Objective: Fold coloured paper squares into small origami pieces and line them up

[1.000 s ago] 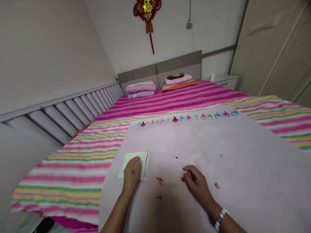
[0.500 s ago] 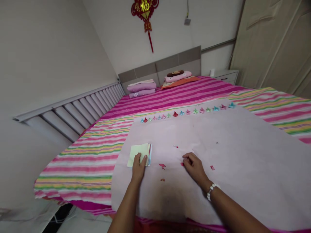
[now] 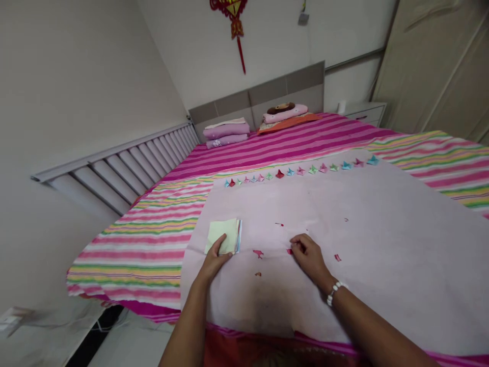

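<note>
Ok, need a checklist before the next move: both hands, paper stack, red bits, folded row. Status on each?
1. Left hand on the paper stack: ok, at its near edge.
2. Stack squared up: not ok, lower sheets stick out on the right side.
3. Right hand gripping the red scrap: cannot tell, the curled fingers hide it partly.
4. Loose red bits together: not ok, scattered over the pale sheet.
5. Folded row apart from both hands: ok, along the far edge.

- Bed [image 3: 324, 133]: striped covers [image 3: 137, 250]; 2 folded bedding stacks [image 3: 226, 134] at far end.
- Pale sheet [image 3: 405, 255]: spread over the striped covers.
- Directly on pale sheet: 1 paper stack [image 3: 220, 230], 1 row of folded paper shapes [image 3: 280, 174], red scraps [image 3: 258, 253].
</note>
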Tool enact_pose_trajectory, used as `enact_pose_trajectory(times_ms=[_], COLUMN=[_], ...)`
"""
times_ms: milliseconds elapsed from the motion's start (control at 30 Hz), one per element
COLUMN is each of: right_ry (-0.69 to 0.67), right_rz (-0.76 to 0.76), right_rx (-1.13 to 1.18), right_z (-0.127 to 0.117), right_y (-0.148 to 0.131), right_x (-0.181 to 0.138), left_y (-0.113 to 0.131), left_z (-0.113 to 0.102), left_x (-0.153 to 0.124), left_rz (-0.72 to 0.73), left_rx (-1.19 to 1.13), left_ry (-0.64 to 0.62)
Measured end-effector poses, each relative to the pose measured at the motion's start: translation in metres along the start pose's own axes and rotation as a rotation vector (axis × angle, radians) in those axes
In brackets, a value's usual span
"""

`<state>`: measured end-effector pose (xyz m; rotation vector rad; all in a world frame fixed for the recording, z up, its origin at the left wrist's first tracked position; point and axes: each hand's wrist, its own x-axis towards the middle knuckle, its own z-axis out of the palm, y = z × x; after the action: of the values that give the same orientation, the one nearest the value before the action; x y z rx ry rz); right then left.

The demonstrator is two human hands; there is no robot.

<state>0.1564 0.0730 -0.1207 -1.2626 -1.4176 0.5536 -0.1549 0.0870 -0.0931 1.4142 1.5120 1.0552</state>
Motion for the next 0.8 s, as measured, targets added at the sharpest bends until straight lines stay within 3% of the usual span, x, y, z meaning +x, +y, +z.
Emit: enact_pose_trajectory(times_ms=[567, 800], right_ry=[0.001, 0.009], right_rz=[-0.002, 0.006], right_rx=[0.005, 0.041], right_z=[0.000, 0.001], right_y=[0.002, 0.004], right_x=[0.000, 0.001], left_y=[-0.010, -0.001], left_z=[0.005, 0.009], left_x=[0.003, 0.004], left_rz=[0.031, -0.011], left_rx=[-0.145, -0.408], left_ry=[0.055, 0.229])
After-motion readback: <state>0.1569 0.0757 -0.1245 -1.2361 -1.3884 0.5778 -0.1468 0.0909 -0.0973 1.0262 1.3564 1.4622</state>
